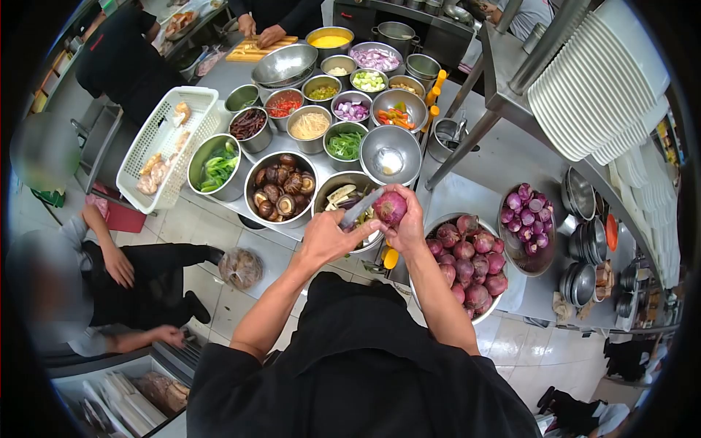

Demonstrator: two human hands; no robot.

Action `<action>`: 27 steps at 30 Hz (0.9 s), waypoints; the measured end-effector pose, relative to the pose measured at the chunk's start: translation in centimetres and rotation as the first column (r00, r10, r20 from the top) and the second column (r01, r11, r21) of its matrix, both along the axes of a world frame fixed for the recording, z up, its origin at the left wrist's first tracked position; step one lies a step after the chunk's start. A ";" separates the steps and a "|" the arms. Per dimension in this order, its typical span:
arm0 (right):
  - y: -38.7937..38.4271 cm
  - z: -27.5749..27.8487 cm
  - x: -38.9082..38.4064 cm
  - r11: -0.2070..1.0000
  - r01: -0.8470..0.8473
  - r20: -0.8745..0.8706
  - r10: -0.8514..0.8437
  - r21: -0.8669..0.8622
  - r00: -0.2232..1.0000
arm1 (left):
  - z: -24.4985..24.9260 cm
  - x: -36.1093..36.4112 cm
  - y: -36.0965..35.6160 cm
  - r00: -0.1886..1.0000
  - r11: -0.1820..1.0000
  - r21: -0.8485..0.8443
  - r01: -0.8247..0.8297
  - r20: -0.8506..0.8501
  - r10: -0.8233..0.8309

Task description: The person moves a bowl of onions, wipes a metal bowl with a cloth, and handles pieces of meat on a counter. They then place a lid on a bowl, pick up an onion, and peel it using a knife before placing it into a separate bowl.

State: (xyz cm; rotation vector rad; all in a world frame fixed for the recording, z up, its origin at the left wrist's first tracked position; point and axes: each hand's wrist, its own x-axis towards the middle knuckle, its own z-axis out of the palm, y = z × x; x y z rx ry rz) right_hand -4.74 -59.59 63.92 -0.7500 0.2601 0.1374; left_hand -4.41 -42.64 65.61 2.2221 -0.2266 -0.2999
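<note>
My right hand is wrapped round a red onion, its purple skin facing up. In my left hand is a knife, its blade angled up beside the onion; the handle is hidden in my fingers. Both hands are above a metal pot of cut eggplant at the counter's near edge. To the right of my right hand stands a large bowl heaped with whole red onions.
Pots of mushrooms, green peppers and other cut ingredients crowd the counter, with an empty steel bowl ahead. Small purple onions fill a bowl at right. A person sits at left; a co-worker's hands work over a cutting board.
</note>
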 end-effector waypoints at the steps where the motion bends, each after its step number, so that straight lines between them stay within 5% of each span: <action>1: 0.4 0.0 0.1 1.000 -0.003 0.000 0.003 -0.002 1.000 | 0.0 0.0 -0.2 1.000 1.000 -0.002 -0.003 0.000 0.003; 16: 2.0 0.5 -0.6 1.000 0.018 0.092 -0.016 -0.023 0.996 | 1.3 -1.0 -0.4 0.995 1.000 -0.009 0.002 0.099 -0.001; 19: 3.0 1.0 -0.9 0.993 0.095 -0.024 -0.097 -0.073 0.995 | 0.7 -0.4 -0.3 0.986 0.998 0.064 0.016 0.162 -0.026; 24: 2.1 -2.0 -1.0 0.961 -0.230 0.049 0.240 -0.156 0.970 | 1.0 0.3 -0.3 0.984 0.990 -0.035 0.138 0.118 -0.133; 27: 2.7 -0.3 -1.5 0.971 -0.177 -0.062 0.169 -0.161 0.984 | 0.9 0.4 -0.3 0.984 0.985 -0.081 0.155 0.103 -0.146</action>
